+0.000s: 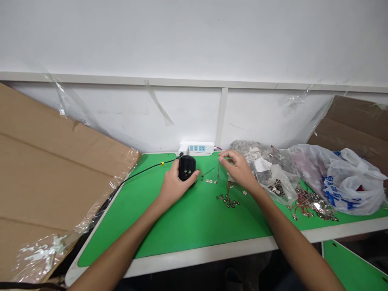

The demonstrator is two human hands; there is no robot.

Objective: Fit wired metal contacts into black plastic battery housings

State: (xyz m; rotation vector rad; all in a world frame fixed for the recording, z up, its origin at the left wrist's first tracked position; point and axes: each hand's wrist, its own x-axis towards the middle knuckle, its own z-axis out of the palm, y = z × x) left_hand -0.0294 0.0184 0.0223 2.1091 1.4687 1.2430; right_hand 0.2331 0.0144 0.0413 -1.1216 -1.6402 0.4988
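Note:
My left hand [175, 184] is wrapped round a small black device [187, 167] that stands on the green table top [188, 218], with a black cable [142, 171] running off to the left. My right hand [238, 167] hovers just right of it, thumb and forefinger pinched on a thin red wire [218, 169] that hangs down to small metal parts [211, 181]. A loose heap of small metal tabs with wires [228, 200] lies below my right hand.
A white power strip [196, 148] sits against the back wall. Clear plastic bags of parts [269, 169] and a white bag with blue print [345, 180] lie at the right, more wired metal parts [312, 206] before them. Cardboard sheets [45, 169] lean left and right.

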